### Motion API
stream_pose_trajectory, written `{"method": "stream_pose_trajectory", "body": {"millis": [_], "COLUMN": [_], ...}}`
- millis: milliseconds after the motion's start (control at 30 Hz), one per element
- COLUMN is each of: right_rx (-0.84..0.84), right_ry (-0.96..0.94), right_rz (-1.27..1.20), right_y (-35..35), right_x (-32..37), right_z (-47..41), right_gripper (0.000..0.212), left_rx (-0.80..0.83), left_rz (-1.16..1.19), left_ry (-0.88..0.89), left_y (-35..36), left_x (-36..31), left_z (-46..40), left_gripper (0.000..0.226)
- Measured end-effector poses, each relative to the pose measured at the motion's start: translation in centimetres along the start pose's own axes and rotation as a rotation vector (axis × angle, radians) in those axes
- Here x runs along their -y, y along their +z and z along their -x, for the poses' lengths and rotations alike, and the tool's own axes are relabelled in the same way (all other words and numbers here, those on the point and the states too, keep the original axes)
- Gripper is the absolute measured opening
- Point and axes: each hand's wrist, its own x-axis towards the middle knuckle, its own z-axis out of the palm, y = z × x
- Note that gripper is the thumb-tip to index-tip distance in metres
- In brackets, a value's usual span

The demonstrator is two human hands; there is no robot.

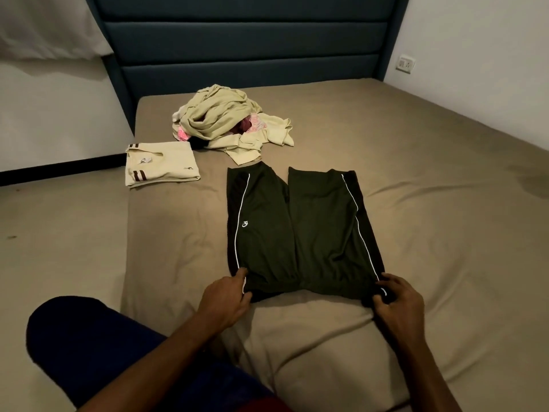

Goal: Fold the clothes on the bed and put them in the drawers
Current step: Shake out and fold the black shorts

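Note:
Dark green shorts (300,233) with white side stripes lie flat on the tan bed (430,203), legs pointing toward the headboard. My left hand (225,295) pinches the waistband's left corner. My right hand (398,298) pinches the waistband's right corner. A folded cream shirt (162,168) with brown stripes lies to the far left of the shorts. Behind the shorts sits a heap of unfolded cream and pink clothes (225,120).
A blue padded headboard (246,40) stands at the far end. The bed's left edge drops to a beige floor (59,233). A wall socket (405,64) is on the right wall. My knee in dark blue cloth (89,346) rests at the bed's near left.

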Motion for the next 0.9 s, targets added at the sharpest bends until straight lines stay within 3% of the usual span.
{"method": "stream_pose_trajectory", "body": {"millis": [100,200,267,333,400,467,567,633,733,900], "right_rx": [-0.012,-0.037,0.014,0.088,0.190,0.279,0.160,0.082,-0.007,-0.154], "right_ry": [-0.024,0.076,0.136,0.173,0.222,0.326,0.196,0.110,0.040,-0.075], "right_rz": [0.061,0.124,0.200,0.244,0.111,-0.237,-0.455,-0.542,-0.697,-0.711], "right_y": [-0.3,-0.2,0.1,0.4,0.5,1.0,2.1,1.7,-2.9,-7.9], "right_x": [0.0,1.4,3.4,5.9,9.4,13.0,15.9,17.9,24.6,29.0], "right_z": [-0.3,-1.6,-4.2,-8.5,-14.1,-20.3,-31.1,-37.4,-41.2,-42.0], "right_gripper": [0.037,0.041,0.037,0.025,0.012,0.016,0.037,0.038,0.033,0.050], "left_rx": [-0.033,-0.134,-0.106,-0.031,0.006,-0.045,-0.256,-0.405,-0.556,-0.694], "left_rz": [0.183,0.184,0.163,0.333,0.652,0.867,0.990,0.998,0.963,1.033], "left_ry": [-0.053,-0.096,-0.142,-0.196,-0.338,-0.415,-0.328,-0.268,-0.192,-0.101], "left_y": [-0.6,-1.2,-2.3,-4.3,-7.7,-12.6,-21.6,-26.8,-33.2,-39.2], "left_x": [-0.4,-0.3,0.0,0.4,0.6,0.0,-1.3,-2.0,-2.3,-5.7], "left_z": [0.2,-0.4,-2.0,-4.9,-9.5,-14.8,-21.8,-25.6,-30.0,-26.6], "left_gripper": [0.039,0.042,0.034,0.037,0.029,0.023,0.022,0.027,0.030,0.034]}}
